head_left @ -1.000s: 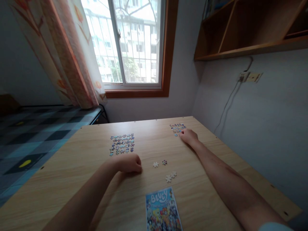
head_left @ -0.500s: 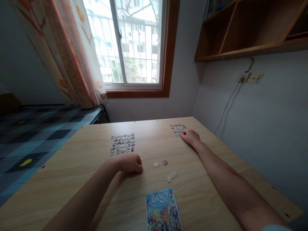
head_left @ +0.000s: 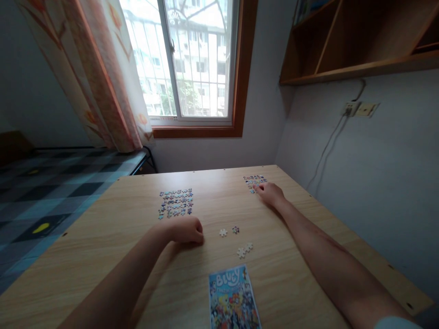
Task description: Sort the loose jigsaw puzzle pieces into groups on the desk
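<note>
My left hand [head_left: 187, 230] rests on the table as a fist, just in front of a block of jigsaw pieces [head_left: 176, 201] laid in rows. Its palm is hidden, so I cannot see whether anything is inside. At the far right, my right hand [head_left: 270, 193] has its fingertips down at the near edge of a second, smaller group of jigsaw pieces [head_left: 254, 179]. Thumb and index finger close on a small jigsaw piece [head_left: 253, 188], partly covered. Between the hands lie a pale face-down piece [head_left: 223, 232], a coloured piece [head_left: 235, 230] and a pair of pale pieces [head_left: 244, 250].
A picture card marked "BLUEY" [head_left: 233, 297] lies at the near middle of the wooden table [head_left: 192, 288]. A bed with a checked cover [head_left: 68, 183] stands on the left. Above the right side hangs a wooden shelf [head_left: 363, 75], with a socket [head_left: 366, 109] below.
My right hand's fingers have shifted slightly left and stretched further over the near edge of the smaller group. The left fist has stayed in place. The camera view has tilted slightly.
</note>
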`<action>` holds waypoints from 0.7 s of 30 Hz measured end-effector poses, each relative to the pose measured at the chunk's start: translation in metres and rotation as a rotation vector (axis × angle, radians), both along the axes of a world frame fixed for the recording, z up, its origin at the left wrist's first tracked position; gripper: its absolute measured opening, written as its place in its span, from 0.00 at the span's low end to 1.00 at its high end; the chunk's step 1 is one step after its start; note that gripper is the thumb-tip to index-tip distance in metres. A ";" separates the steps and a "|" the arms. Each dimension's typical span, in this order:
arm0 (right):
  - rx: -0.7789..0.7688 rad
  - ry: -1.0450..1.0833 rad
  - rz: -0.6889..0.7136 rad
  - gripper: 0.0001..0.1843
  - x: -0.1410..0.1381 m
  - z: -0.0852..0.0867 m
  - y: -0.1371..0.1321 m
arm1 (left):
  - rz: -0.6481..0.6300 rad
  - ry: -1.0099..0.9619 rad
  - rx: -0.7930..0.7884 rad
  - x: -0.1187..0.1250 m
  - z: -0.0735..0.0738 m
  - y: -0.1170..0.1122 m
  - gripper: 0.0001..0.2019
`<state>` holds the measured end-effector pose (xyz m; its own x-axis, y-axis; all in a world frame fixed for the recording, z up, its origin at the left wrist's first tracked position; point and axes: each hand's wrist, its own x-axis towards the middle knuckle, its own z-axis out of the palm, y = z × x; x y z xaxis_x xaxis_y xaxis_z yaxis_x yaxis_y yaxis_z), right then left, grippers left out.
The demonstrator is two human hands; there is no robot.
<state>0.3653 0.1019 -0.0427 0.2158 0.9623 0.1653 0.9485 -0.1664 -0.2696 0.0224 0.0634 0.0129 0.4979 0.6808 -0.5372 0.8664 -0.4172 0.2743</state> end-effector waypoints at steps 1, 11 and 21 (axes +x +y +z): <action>0.006 0.001 0.077 0.28 -0.006 0.004 -0.001 | 0.000 0.002 0.000 0.000 0.000 0.000 0.08; -0.151 0.071 0.907 0.18 -0.109 0.036 -0.051 | -0.016 0.004 -0.006 -0.002 -0.005 0.004 0.10; -0.182 0.082 0.928 0.11 -0.122 0.026 -0.063 | -0.026 -0.006 0.007 -0.001 -0.003 0.001 0.10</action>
